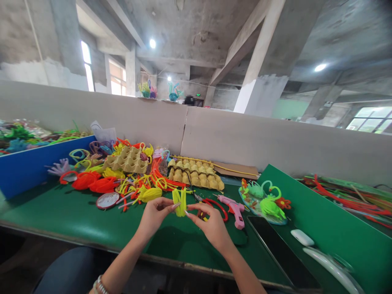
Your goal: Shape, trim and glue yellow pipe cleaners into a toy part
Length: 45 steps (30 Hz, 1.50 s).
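Note:
My left hand (155,214) and my right hand (211,224) meet over the green table (76,216), both pinching a looped bundle of yellow pipe cleaner (180,202) between their fingertips. The bundle stands upright between the two hands, just above the table top. A pink glue gun (234,208) lies just right of my right hand. Behind my left hand lies a heap of yellow, orange and red pipe cleaners (128,181).
Two egg cartons (196,173) sit behind the heap. A plate with green pipe-cleaner figures (265,200) is at right, a dark phone (275,245) and white case (301,237) beside it. A blue box wall (33,165) stands left, a cardboard partition (245,139) behind.

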Each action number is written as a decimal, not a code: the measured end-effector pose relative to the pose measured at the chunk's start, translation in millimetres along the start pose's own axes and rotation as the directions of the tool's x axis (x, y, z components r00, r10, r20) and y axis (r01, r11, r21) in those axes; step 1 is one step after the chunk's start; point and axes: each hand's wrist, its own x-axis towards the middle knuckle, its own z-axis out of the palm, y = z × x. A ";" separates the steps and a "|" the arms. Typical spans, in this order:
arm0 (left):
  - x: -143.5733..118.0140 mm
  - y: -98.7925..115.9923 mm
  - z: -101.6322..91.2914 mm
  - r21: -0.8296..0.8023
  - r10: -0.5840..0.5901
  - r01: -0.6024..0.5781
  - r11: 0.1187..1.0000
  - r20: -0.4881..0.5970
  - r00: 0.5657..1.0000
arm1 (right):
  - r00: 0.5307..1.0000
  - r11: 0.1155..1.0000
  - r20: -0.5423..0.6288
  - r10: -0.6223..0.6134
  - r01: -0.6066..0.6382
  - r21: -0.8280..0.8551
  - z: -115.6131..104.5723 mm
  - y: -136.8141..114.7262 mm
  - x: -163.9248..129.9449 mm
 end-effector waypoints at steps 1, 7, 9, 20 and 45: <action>-0.1 0.2 0.3 -0.004 0.003 -0.003 1.000 -0.002 1.000 | 1.000 1.000 -0.002 -0.003 0.003 0.000 0.0 0.0 0.1; -1.0 1.0 1.5 -0.008 0.024 -0.024 1.000 -0.020 1.000 | 1.000 1.000 -0.007 -0.012 0.012 -0.001 0.9 1.8 0.3; -0.9 1.0 1.8 -0.013 0.028 -0.028 1.000 -0.020 0.999 | 1.000 1.000 -0.004 -0.012 0.012 -0.002 1.3 2.3 -0.2; 0.6 -3.1 2.5 -0.015 0.042 -0.042 0.999 -0.013 0.999 | 1.000 1.000 -0.004 -0.006 0.006 -0.031 2.1 1.0 -0.9; -0.5 -4.0 4.0 -0.039 0.041 -0.042 0.998 -0.013 0.999 | 0.998 0.996 -0.014 -0.064 0.063 -0.066 0.7 0.4 0.1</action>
